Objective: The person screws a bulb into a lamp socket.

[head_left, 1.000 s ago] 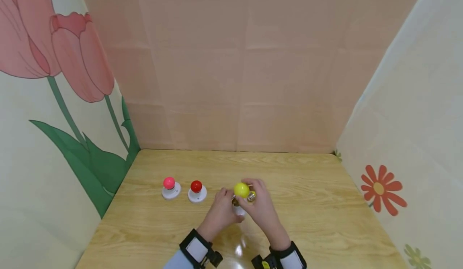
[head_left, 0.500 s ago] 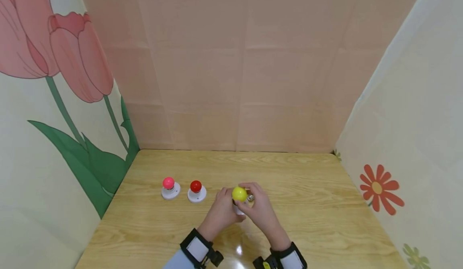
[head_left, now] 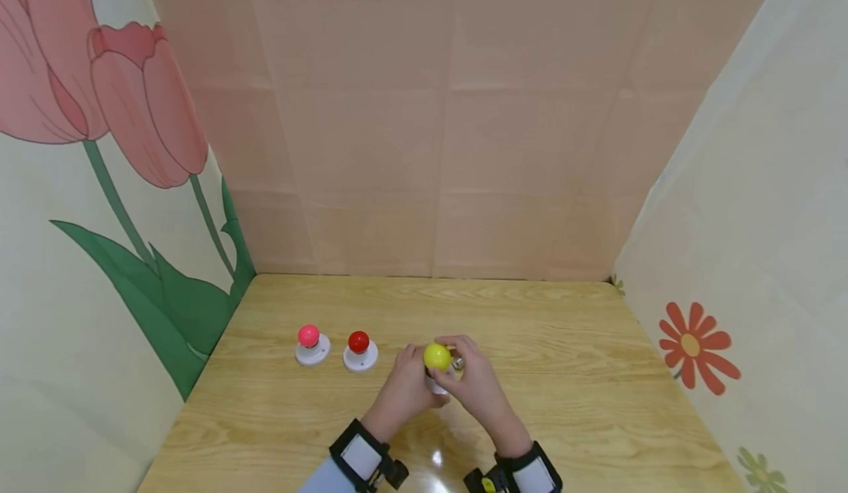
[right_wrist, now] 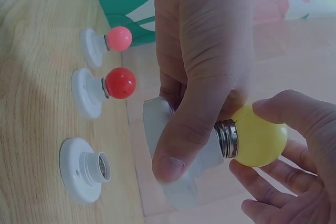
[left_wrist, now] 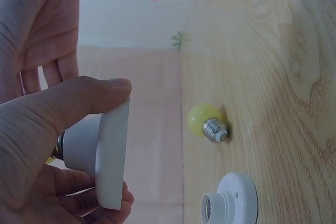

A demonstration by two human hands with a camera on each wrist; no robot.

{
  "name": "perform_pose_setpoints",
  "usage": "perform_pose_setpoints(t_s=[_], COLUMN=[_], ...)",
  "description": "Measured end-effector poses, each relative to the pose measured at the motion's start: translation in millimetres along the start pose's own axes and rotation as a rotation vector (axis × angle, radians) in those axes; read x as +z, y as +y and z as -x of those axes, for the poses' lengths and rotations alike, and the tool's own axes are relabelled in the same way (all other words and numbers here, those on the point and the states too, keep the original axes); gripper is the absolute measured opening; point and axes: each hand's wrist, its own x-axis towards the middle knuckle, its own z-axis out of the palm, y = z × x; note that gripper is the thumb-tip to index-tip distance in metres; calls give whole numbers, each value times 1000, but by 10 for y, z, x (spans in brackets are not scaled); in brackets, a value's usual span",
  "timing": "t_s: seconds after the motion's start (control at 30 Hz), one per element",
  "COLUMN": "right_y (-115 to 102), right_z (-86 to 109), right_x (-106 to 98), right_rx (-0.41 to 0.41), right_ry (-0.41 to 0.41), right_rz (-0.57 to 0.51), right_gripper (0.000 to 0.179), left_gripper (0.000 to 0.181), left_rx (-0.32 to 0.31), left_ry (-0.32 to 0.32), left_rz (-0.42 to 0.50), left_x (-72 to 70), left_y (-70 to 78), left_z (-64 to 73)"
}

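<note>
My left hand (head_left: 405, 386) grips a white lamp socket (right_wrist: 157, 121) by its round base, held up off the table. With the fingertips of my right hand (head_left: 478, 382) I pinch a yellow light bulb (head_left: 437, 356) by its globe. The bulb's metal screw end enters the socket's mouth, and several threads show outside it in the right wrist view. A second yellow bulb (left_wrist: 205, 119) lies on its side on the table, mostly hidden behind my right hand in the head view. Near it stands a bulbless white socket (left_wrist: 239, 198).
On the wooden table (head_left: 563, 405), to the left of my hands, a pink bulb (head_left: 308, 335) and a red bulb (head_left: 359, 342) stand upright in white sockets. A pinkish cloth (head_left: 430, 147) hangs behind, with flower-printed sheets on both sides.
My right hand has brought the yellow bulb down and slightly left onto the socket. Over the last half second it has shifted only a little. My left hand has stayed in place.
</note>
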Motion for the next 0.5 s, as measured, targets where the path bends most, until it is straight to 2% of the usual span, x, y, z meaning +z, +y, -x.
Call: perform_pose_setpoints(t_s=[0.5], right_y=[-16], right_z=[-31], right_x=[-22], right_rx=[-10], right_ry=[5], right_rz=[29], right_gripper=[44], left_gripper=[68], left_rx=[0], left_ry=[11], left_rz=[-8], left_x=[10], left_y=[-3], left_z=[-12])
